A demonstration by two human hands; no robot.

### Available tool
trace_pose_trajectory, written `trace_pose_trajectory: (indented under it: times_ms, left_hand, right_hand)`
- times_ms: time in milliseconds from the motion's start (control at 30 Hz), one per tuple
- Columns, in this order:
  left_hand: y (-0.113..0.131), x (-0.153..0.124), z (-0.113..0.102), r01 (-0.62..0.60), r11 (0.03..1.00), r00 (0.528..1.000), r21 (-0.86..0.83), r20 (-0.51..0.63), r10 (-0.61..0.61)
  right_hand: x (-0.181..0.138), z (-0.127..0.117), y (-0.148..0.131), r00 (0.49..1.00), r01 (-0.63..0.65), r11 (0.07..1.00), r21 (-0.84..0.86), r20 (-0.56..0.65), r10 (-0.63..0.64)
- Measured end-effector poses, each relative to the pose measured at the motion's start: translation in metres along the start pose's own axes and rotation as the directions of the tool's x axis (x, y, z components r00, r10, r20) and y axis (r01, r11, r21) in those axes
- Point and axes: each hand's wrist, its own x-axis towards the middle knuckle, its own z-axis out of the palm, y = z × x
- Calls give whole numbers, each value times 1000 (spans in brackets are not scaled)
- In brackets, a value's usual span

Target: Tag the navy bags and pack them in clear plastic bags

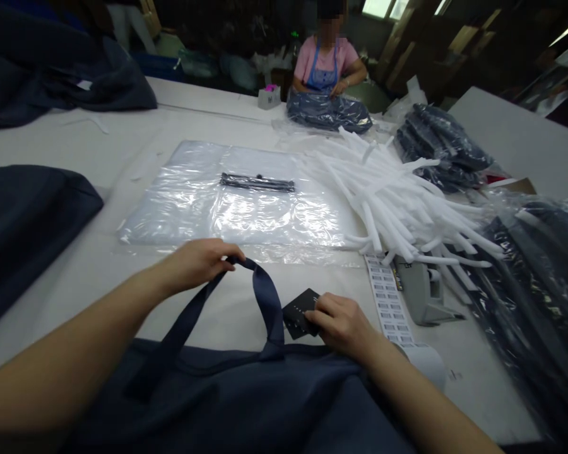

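Observation:
A dark blue fabric bag [246,403] lies at the table's near edge, its strap handle [269,296] raised in a loop. My left hand [203,261] pinches the top of that handle between thumb and fingers. Just right of the loop, my right hand [338,321] grips a black card tag [300,313] with small pale print. The tag is close to the handle's right side; whether it touches the strap I cannot tell. Part of the tag is hidden under my right fingers.
Clear plastic bags [180,195] lie ahead, with black strips [258,183] on top. White foam strips [397,195] are heaped at right, near a barcode label roll [426,362] and a grey dispenser [421,293]. Wrapped dark bags [539,284] lie far right. Across the table stands a co-worker [329,63].

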Motion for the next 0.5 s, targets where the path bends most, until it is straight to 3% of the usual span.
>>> trace_pose_trajectory:
  times_ms: [67, 133, 233, 333, 400, 433, 500]
  left_hand:
    - [-7, 0, 49, -52, 997, 981, 59, 191, 40]
    - [5, -13, 98, -163, 986, 933, 20, 327, 147]
    - [37, -39, 140, -280, 956, 852, -84, 437, 288]
    - [59, -55, 139, -325, 925, 786, -200, 486, 381]
    - [63, -58, 127, -258, 907, 725, -333, 554, 409]
    - [63, -59, 120, -177, 897, 677, -405, 612, 410]
    - [62, -60, 109, 54, 858, 535, -511, 740, 407]
  right_hand:
    - [-4, -9, -11, 994, 48, 998, -49, -94, -52]
    - [-6, -14, -18, 987, 90, 995, -42, -129, -95]
    - [-9, -16, -23, 983, 103, 995, 9, -154, -101]
    - [-10, -13, -19, 993, 50, 985, 165, -112, -31]
    - [-9, -10, -13, 995, -96, 927, 363, 68, 77]
    - [-8, -8, -9, 969, -215, 859, 464, 214, 127]
    - [-8, 0, 0, 830, -484, 655, 580, 542, 133]
